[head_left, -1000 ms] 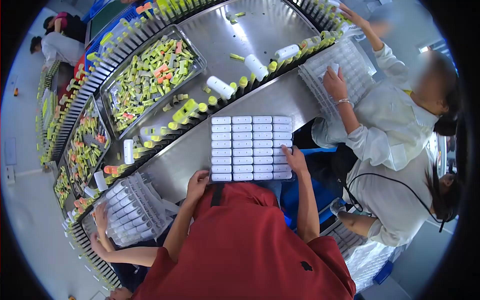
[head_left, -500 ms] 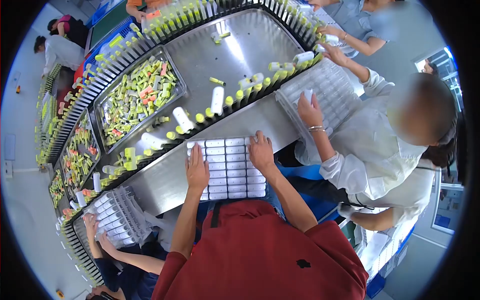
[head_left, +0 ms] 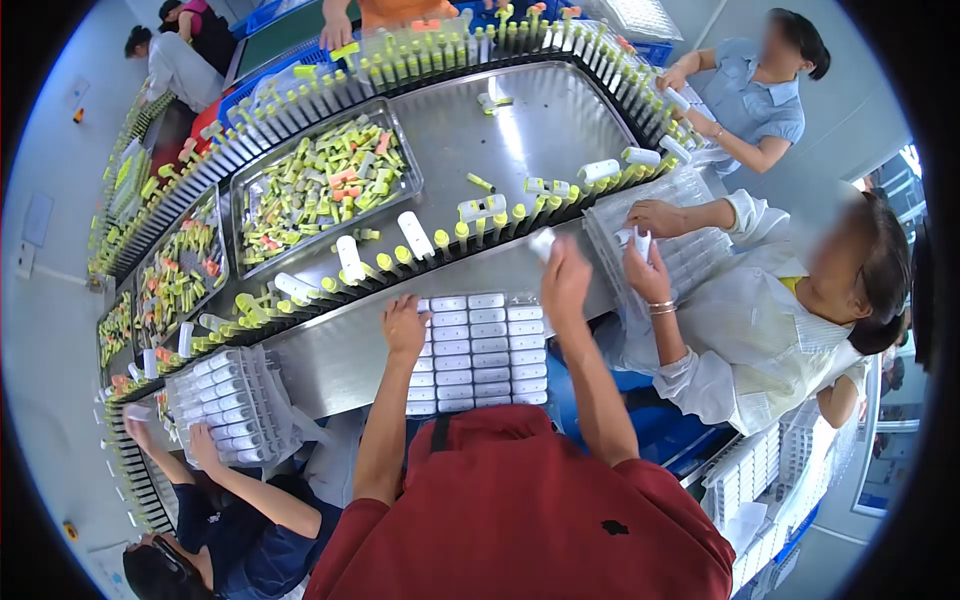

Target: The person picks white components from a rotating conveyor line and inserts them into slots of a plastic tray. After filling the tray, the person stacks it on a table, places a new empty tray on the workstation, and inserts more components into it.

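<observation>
A clear tray of white cases (head_left: 472,350) lies in front of me, partly on the steel table ledge, its cases in four columns. The top place of the right column shows no case. My right hand (head_left: 567,275) is raised beyond the tray's upper right corner, fingers closed on a white case (head_left: 543,244) and slightly blurred. At the tray's upper left corner rests my left hand (head_left: 406,325), its fingers bent over the edge; whether it grips anything is unclear.
A conveyor rack with yellow-green pegs (head_left: 461,232) runs beyond the ledge (head_left: 340,370). Behind it stands a metal tray of yellow-green and orange parts (head_left: 325,185). Co-workers sit close on both sides, with stacked trays (head_left: 232,405) at left and more trays (head_left: 665,235) at right.
My right hand has left the tray's top edge and risen to the right, now with a white case in it. My left hand remains at the upper left corner.
</observation>
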{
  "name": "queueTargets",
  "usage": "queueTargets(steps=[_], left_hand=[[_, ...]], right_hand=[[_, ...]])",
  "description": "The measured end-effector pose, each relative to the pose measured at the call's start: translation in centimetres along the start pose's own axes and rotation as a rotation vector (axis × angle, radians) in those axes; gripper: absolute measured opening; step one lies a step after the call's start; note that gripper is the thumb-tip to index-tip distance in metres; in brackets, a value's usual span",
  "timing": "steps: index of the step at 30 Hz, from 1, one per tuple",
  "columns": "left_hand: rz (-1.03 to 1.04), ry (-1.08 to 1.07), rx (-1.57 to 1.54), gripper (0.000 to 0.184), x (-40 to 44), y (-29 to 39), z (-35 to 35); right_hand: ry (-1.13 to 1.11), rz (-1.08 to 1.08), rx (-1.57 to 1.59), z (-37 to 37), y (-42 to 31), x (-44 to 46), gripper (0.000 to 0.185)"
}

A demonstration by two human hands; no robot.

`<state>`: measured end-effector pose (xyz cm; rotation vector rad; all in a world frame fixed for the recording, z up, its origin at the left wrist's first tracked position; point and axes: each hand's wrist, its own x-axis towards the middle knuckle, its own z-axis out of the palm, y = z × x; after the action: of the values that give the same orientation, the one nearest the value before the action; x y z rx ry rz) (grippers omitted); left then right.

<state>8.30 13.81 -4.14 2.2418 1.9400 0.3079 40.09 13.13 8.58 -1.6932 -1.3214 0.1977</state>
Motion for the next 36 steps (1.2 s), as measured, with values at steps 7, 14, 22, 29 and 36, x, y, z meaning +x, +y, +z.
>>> queueTargets(steps=[7, 14, 22, 29, 36], left_hand=[[0.110, 0.306, -0.113, 0.034, 0.1, -0.5, -0.9], [-0.115, 0.271, -0.747, 0.038, -2.1, 4.3, -11.3], [-0.234, 0.500, -0.315, 0.042, 5.8, 3.6, -19.8], [-0.143, 0.452, 0.099, 0.037, 8.2, 0.8, -16.1], [0.130, 0.853, 0.026, 0.030, 3.7, -4.7, -17.5]], right_hand=[[-0.084, -0.487, -0.414, 1.6, -5.5, 8.5, 0.029], [-0.353, -0.204, -0.568, 8.1, -9.0, 7.5, 0.033], [-0.245, -0.225, -0.206, 9.2, -9.7, -1.3, 0.036], [-0.396, -0.129, -0.511, 6.7, 1.4, -10.7, 0.024], [-0.386, -0.094, -0.321, 5.3, 3.5, -10.4, 0.023]])
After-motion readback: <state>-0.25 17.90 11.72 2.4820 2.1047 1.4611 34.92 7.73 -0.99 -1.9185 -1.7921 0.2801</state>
